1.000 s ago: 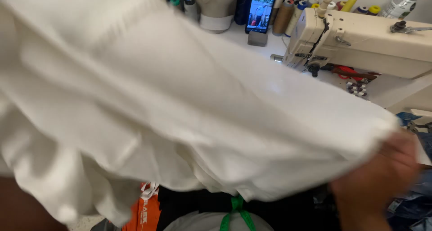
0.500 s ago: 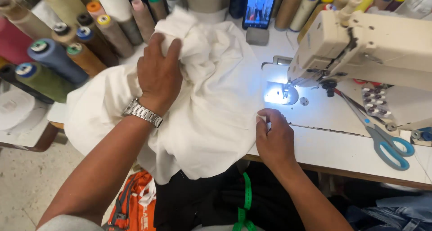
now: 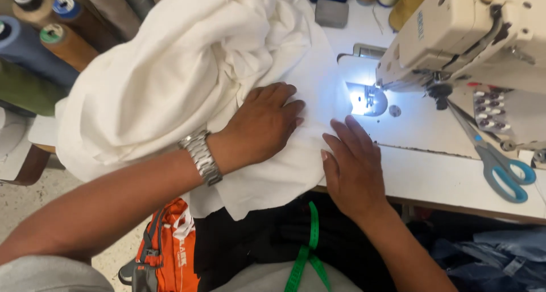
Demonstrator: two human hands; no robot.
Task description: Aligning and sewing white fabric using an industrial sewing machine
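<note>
Head view is showing both hands lying flat and open on the white cloth (image 3: 187, 81), which is spreading over the table's (image 3: 449, 175) front left part; left hand (image 3: 264, 124) is pressing it, right hand (image 3: 352, 167) is resting at its edge near the front edge, below the sewing machine (image 3: 472, 36); scissors (image 3: 495, 161) are lying toward the right edge

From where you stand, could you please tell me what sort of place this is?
Most likely a sewing workshop. An industrial sewing machine lights a white table, big thread cones stand at the left, and both hands, left hand and right hand, press white cloth flat.
</note>
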